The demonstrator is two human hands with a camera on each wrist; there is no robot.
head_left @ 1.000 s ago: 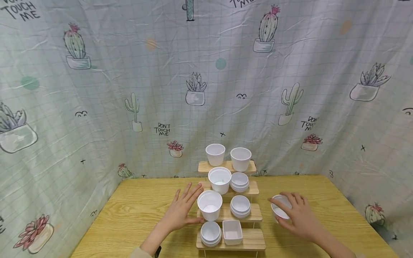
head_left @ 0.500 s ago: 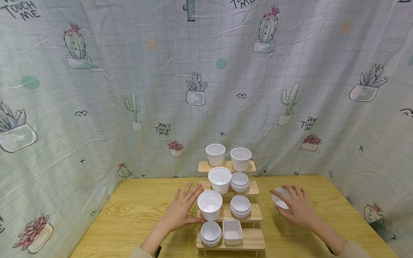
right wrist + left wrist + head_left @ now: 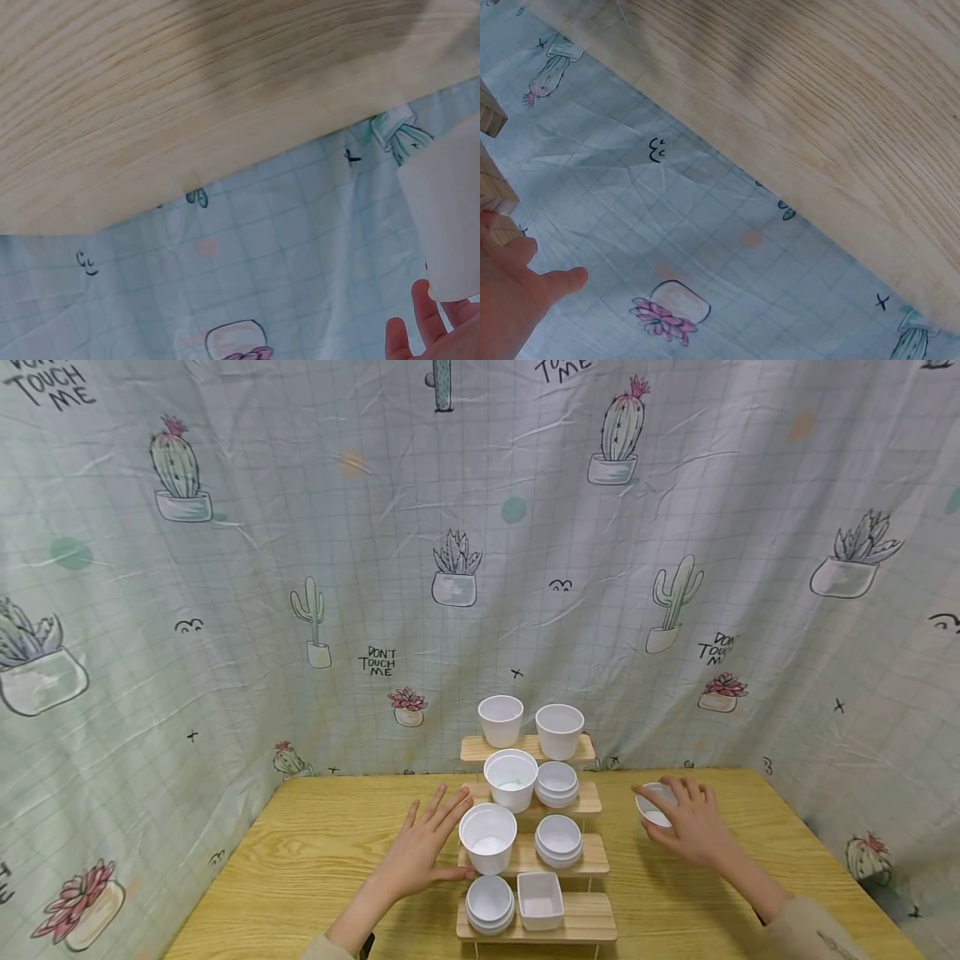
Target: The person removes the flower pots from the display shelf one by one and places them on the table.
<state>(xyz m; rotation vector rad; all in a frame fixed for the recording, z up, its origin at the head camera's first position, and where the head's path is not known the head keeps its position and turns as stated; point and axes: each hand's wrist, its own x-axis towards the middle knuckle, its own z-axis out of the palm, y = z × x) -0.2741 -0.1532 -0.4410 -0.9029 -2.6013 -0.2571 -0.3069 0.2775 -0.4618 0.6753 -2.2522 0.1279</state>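
A tiered wooden stand (image 3: 588, 917) bears several white pots on its steps. My left hand (image 3: 420, 852) lies at the stand's left side with fingers spread, its fingertips right at the shelf edges; the left wrist view shows the hand (image 3: 514, 292) beside the wooden shelf ends (image 3: 495, 180). Right of the stand, my right hand (image 3: 693, 827) grips a small white pot (image 3: 654, 806) by its rim between thumb and fingers. In the right wrist view the pot's plain side (image 3: 446, 217) rises above the fingertips (image 3: 420, 292), and part of it is cut off.
Two tall white pots (image 3: 501, 720) stand on the top step. Ribbed round pots (image 3: 558, 842) and a square pot (image 3: 540, 902) occupy lower steps, close together. The wooden table (image 3: 315, 835) meets a cactus-print curtain (image 3: 360, 568) at its back edge.
My right hand has moved away from me across the table, toward the curtain, with the white pot in its grip. The left hand and the pots on the stand have stayed in place.
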